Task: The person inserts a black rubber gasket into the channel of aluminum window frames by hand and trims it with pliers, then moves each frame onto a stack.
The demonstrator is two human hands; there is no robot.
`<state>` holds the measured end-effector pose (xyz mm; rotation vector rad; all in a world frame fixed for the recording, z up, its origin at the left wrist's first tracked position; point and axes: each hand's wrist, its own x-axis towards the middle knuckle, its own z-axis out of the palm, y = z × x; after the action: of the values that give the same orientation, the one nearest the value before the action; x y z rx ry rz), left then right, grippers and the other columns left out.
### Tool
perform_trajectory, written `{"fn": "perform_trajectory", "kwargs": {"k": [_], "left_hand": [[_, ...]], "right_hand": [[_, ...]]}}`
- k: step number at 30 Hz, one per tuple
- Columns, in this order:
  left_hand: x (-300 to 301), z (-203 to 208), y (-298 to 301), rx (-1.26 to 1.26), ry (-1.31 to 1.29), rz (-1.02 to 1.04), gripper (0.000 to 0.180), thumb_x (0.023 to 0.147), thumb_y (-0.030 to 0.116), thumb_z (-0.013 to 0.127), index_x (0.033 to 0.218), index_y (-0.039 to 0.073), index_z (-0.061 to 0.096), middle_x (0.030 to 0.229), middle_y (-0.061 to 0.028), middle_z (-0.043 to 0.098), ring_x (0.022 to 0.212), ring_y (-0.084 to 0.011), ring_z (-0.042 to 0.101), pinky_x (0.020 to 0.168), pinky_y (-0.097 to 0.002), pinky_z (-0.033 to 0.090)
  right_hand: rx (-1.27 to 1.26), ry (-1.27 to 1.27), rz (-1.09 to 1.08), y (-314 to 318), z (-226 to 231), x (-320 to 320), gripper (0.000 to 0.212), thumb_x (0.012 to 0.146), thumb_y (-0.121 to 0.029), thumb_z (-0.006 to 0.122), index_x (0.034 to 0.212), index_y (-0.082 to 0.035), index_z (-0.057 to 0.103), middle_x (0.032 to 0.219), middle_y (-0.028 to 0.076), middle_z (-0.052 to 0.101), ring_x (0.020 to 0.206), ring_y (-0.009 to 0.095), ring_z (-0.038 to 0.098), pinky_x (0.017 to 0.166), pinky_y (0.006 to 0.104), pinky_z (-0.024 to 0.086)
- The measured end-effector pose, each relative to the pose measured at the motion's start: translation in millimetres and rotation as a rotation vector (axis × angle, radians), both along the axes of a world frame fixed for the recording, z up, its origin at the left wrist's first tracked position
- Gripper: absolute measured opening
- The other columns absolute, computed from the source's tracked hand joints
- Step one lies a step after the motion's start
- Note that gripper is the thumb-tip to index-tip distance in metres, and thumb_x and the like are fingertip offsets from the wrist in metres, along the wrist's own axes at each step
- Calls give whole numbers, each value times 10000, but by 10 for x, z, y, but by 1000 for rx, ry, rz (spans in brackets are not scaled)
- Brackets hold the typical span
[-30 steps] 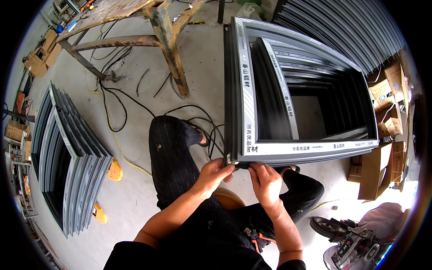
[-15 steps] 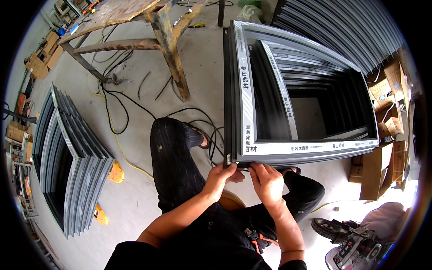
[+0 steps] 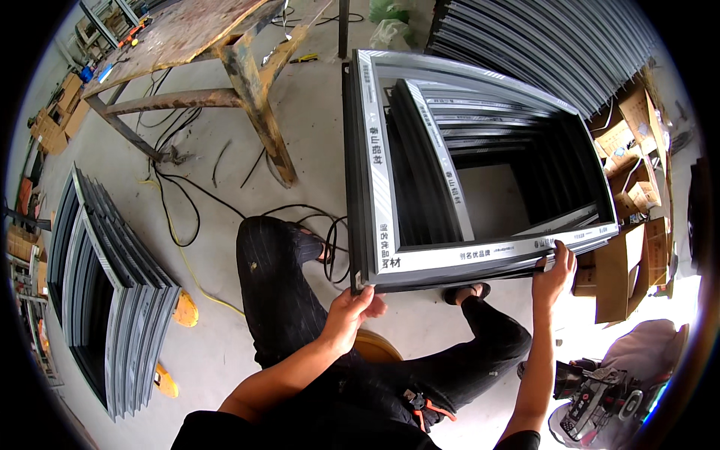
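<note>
In front of me leans a stack of grey and black rectangular metal window frames (image 3: 442, 259), with white printed protective film on the nearest face. My left hand (image 3: 349, 315) is closed at the near left corner, its thumb against the lower edge and the other fingers partly hidden beneath. Farther right along the same edge, my right hand (image 3: 553, 276) grips the front frame, fingertips on the filmed face. A dark strip-like edge runs along the bottom between both hands; whether it is a separate piece, I cannot tell. Pliers (image 3: 427, 407) with red handles lie at my lap.
A second stack of frames (image 3: 127, 300) stands at the left on a yellow-footed support. Ahead is a rusty workbench (image 3: 180, 99) with black cables (image 3: 196, 214) on the floor. Cardboard boxes (image 3: 637, 255), a small wheeled vehicle (image 3: 600, 397) and long grey profiles (image 3: 540, 52) are at the right.
My right hand has moved from beside the left one to the right along the lower edge. My left hand stays at the corner. The whole view has shifted slightly.
</note>
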<state>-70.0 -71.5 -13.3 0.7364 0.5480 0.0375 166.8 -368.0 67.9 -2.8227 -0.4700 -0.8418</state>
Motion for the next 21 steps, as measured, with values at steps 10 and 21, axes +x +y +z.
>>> {"fn": "perform_trajectory", "kwargs": {"k": [10, 21], "left_hand": [[159, -19, 164, 50, -7, 40, 291, 929, 300, 601, 957, 11, 606, 836, -96, 676, 748, -181, 640, 732, -321, 487], [1390, -20, 2564, 200, 126, 379, 218, 896, 293, 647, 878, 89, 573, 692, -33, 623, 601, -137, 600, 555, -270, 511]], "right_hand": [[-216, 361, 322, 206, 359, 290, 753, 465, 47, 712, 1197, -23, 551, 1201, 178, 529, 1204, 385, 430, 1070, 452, 314], [-40, 239, 555, 1798, 284, 7, 753, 555, -97, 753, 1264, -47, 506, 1160, 173, 515, 1088, 365, 472, 987, 479, 356]]}}
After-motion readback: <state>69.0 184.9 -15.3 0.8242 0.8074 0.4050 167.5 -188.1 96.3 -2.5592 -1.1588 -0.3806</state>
